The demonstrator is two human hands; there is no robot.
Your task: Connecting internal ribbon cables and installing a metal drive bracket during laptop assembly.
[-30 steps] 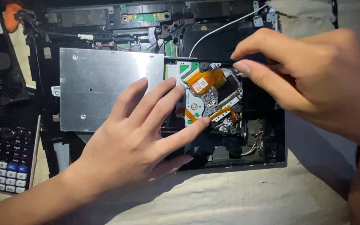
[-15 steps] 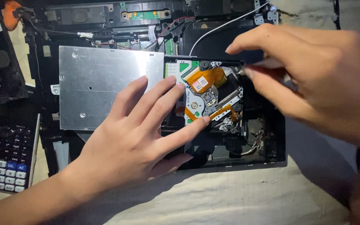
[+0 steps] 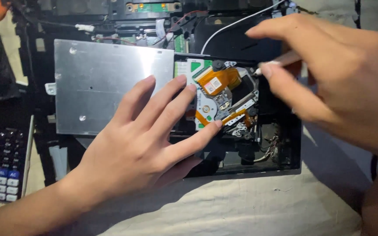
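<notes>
An opened black device chassis (image 3: 292,148) lies on a pale cloth. Inside it sit a silver metal cover plate (image 3: 97,78) and, to its right, a drive mechanism with orange flex cables (image 3: 219,94). My left hand (image 3: 145,144) rests flat with fingers spread on the plate's lower right corner, the fingertips touching the mechanism. My right hand (image 3: 329,74) hovers above the mechanism's right side and pinches a thin light-coloured tool (image 3: 281,61), its tip pointing at the mechanism's upper right edge.
A calculator (image 3: 1,161) with dark and pale keys lies at the left edge. A green circuit board (image 3: 154,6) and a white cable (image 3: 237,24) run along the top of the chassis. Pale cloth (image 3: 250,205) covers the surface below.
My right hand has shifted to the right and its fingers have regripped the thin tool. My left hand has stayed on the plate.
</notes>
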